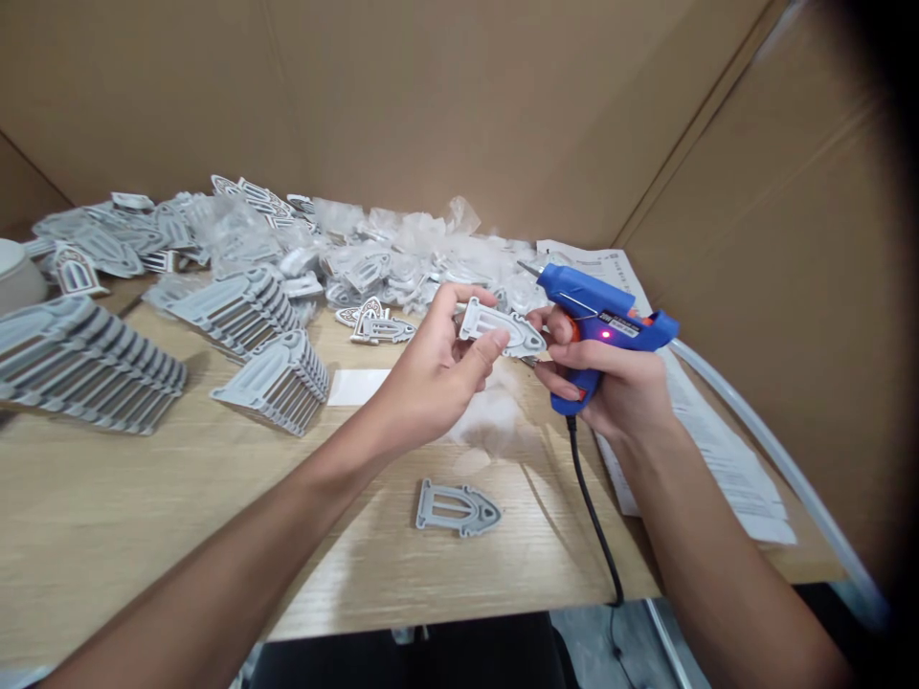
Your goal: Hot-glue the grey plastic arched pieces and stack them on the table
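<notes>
My left hand [449, 368] pinches a grey arch-shaped plastic piece [503, 328] between thumb and fingers, its pointed end toward the right. My right hand [610, 378] is wrapped round the handle of a blue glue gun [599, 311], whose nozzle points up and left and whose small light glows pink. Fingertips of my right hand are at the pointed end of the held piece. A similar grey piece [458, 508] lies flat on the wooden table [402, 584] below my hands.
Stacked grey pieces [93, 364] stand at the left, with smaller stacks [277, 383] beside them. Bagged parts [236, 234] are heaped along the back cardboard wall [431, 105]. A white card [355, 388] lies mid-table. Printed papers [718, 459] and a black cable [593, 517] are at the right.
</notes>
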Demonstrator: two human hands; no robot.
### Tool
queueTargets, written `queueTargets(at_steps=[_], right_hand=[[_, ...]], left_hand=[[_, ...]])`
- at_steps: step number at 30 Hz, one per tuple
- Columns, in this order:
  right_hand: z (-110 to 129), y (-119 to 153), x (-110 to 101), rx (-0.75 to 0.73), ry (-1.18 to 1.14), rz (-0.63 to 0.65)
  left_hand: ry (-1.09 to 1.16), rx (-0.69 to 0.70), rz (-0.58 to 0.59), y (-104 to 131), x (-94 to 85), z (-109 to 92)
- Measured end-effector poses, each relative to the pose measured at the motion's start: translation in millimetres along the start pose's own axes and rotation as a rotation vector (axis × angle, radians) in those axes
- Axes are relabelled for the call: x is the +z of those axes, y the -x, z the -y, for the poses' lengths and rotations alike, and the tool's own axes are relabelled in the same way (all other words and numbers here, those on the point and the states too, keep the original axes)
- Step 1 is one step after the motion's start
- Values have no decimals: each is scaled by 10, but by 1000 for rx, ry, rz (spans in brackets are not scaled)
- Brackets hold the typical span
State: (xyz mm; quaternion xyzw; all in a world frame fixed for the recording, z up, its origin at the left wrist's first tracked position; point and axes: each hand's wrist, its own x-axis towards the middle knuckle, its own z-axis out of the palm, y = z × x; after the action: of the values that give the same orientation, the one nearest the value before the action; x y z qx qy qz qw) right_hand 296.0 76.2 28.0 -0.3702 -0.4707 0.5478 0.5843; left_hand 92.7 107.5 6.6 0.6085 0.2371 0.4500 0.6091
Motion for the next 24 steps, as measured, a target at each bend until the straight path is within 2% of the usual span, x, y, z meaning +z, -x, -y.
queueTargets(at_steps=[5, 8, 12, 16, 20, 24], right_hand=[[-8, -20, 7, 33, -12, -17], [-16, -31, 7, 34, -10, -23], [-17, -41, -11, 33, -28, -37], [0, -45, -13, 51, -19, -48], [10, -44, -5, 71, -7, -41], [19, -15, 5, 53, -4, -15]], left_hand=[[-52, 25, 36, 19, -19, 59], [-163, 78, 26, 16, -42, 45], [-451, 188, -11, 11, -109, -65], [-806, 318, 3, 54, -165, -198], [-1156, 413, -6, 152, -137, -266], [-1395, 495, -97, 266, -69, -300]])
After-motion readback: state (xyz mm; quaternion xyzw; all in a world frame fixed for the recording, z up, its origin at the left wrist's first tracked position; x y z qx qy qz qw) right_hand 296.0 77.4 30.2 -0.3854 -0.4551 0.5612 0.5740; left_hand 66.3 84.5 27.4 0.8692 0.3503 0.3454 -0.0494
